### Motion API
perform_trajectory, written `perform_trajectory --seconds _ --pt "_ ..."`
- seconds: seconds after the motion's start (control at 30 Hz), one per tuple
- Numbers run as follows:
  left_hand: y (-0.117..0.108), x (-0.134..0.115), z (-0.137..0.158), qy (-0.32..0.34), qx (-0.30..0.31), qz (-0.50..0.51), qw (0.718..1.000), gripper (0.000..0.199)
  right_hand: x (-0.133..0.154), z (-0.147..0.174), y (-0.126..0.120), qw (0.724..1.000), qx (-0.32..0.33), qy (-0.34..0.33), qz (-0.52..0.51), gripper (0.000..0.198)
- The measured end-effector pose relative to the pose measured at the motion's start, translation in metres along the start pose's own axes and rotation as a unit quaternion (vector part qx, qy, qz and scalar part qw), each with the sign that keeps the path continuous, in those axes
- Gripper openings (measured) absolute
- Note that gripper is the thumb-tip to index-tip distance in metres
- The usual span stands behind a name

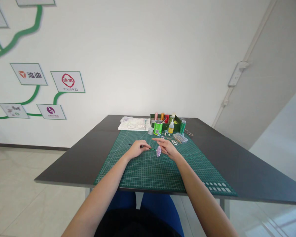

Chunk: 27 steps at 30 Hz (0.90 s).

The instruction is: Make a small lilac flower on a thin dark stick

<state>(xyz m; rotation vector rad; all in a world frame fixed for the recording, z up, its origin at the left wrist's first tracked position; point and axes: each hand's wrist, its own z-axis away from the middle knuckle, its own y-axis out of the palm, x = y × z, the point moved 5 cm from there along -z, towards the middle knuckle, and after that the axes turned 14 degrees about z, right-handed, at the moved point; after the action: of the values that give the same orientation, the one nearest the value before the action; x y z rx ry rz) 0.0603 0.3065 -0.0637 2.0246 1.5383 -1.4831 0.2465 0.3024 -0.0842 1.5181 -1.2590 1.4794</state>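
My left hand (138, 149) is closed in a pinch on the green stem of a small lilac flower (158, 151). A thin dark stick (130, 144) pokes out on the far side of that hand; whether it is part of the stem or a separate tool I cannot tell. Beside the blossom is my right hand (167, 147), its index finger stretched out to the left and the other fingers bent near the petals. Whether those fingers touch the flower is not clear. Both hands are over the green cutting mat (150, 174).
Behind the hands stand a green can (158, 127), a glue bottle (171, 126) and a dark green box (178, 124) with thread spools. White scissors (174, 142), a clear case (180, 138) and a small white roll (150, 131) lie nearby. White sheets (133, 124) sit at back left.
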Motion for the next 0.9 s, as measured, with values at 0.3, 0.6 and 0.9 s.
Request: perform_trajectory --seconds 0.3,0.6,0.9 --pt "-0.008 0.003 -0.002 -0.009 -0.047 0.027 0.998 0.012 -0.008 -0.003 0.002 1.000 -0.008 0.022 0.015 0.063" --pt "-0.015 0.004 -0.002 -0.018 -0.110 0.044 0.993 0.011 -0.013 -0.004 0.006 0.996 0.012 0.037 0.079 0.055" --pt "-0.019 0.006 -0.001 -0.001 -0.149 0.051 0.987 0.019 -0.015 -0.003 0.009 0.992 0.047 0.047 0.103 0.063"
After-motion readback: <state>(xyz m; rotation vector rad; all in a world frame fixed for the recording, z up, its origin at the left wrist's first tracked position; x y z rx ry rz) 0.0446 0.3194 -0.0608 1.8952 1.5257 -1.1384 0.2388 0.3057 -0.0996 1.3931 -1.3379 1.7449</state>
